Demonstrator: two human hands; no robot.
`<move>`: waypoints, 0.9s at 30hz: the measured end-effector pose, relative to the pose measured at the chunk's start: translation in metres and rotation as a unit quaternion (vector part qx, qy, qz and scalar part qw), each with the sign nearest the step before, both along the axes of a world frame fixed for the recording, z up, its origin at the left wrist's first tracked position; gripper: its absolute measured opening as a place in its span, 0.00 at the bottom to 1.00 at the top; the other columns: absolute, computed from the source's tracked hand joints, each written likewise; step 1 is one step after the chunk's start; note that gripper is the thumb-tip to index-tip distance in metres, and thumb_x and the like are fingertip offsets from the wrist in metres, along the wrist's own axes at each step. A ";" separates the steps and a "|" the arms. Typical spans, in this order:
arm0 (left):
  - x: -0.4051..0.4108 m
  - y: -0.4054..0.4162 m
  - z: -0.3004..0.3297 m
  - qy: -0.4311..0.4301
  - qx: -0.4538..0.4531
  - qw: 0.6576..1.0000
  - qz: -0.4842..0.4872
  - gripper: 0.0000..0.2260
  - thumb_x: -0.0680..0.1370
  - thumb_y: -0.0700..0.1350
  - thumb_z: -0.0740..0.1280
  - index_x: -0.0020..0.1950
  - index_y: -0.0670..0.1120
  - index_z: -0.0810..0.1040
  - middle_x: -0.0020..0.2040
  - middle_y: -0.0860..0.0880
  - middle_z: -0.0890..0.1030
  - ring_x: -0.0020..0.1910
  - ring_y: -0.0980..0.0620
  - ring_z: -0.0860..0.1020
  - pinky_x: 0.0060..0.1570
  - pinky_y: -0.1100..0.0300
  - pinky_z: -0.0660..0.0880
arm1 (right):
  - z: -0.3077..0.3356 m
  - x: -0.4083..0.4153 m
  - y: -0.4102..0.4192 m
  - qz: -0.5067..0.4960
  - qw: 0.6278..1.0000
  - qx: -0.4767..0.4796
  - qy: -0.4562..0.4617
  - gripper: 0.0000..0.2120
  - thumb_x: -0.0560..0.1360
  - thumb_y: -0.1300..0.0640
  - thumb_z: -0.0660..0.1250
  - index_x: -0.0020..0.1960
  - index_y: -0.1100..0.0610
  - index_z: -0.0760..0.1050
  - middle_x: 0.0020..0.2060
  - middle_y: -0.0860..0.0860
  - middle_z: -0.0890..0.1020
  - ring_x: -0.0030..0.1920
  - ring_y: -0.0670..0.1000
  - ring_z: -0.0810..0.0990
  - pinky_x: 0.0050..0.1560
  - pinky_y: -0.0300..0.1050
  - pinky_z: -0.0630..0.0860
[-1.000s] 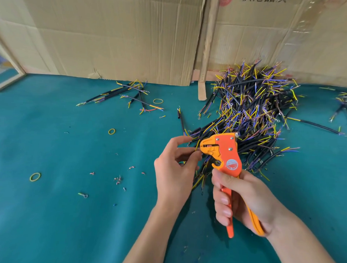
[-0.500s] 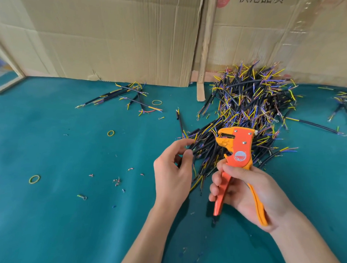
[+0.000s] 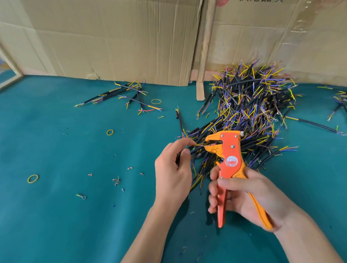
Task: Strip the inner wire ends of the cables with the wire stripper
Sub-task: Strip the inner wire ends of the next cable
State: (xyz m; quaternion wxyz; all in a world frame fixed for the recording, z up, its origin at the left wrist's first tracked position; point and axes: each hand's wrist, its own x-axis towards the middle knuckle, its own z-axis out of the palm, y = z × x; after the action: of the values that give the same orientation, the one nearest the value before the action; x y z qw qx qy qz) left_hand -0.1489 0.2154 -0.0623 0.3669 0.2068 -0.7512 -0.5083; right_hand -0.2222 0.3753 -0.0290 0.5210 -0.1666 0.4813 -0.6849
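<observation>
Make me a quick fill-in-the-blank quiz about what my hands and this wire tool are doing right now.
1. The wire stripper is held in the ____ hand.
2. The left hand pinches a thin ____ wire leading into the tool's mouth.
3. The big cable pile lies on a ____ mat.

Missing words: right; yellow; teal

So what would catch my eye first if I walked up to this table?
Probably the bright orange wire stripper gripped in the right hand at the centre, with the left hand pinching a yellow wire into its nose. Behind them sprawls a big heap of black cables with yellow and purple ends, against the cardboard wall.
</observation>
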 end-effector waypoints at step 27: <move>0.001 0.001 0.002 0.022 -0.033 0.999 0.020 0.15 0.79 0.35 0.65 0.49 0.55 0.83 0.40 0.51 0.79 0.39 0.53 0.75 0.39 0.64 0.70 | -0.005 0.000 -0.001 0.005 1.000 0.027 0.014 0.12 0.69 0.59 0.77 0.48 0.62 0.78 0.37 0.64 0.76 0.37 0.64 0.77 0.42 0.60 0.79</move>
State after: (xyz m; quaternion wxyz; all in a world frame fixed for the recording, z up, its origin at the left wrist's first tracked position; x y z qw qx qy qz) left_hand -0.1475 0.2163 -0.0607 0.4001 0.1983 -0.7551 -0.4799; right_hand -0.2223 0.3744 -0.0342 0.5218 -0.1650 0.5061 -0.6666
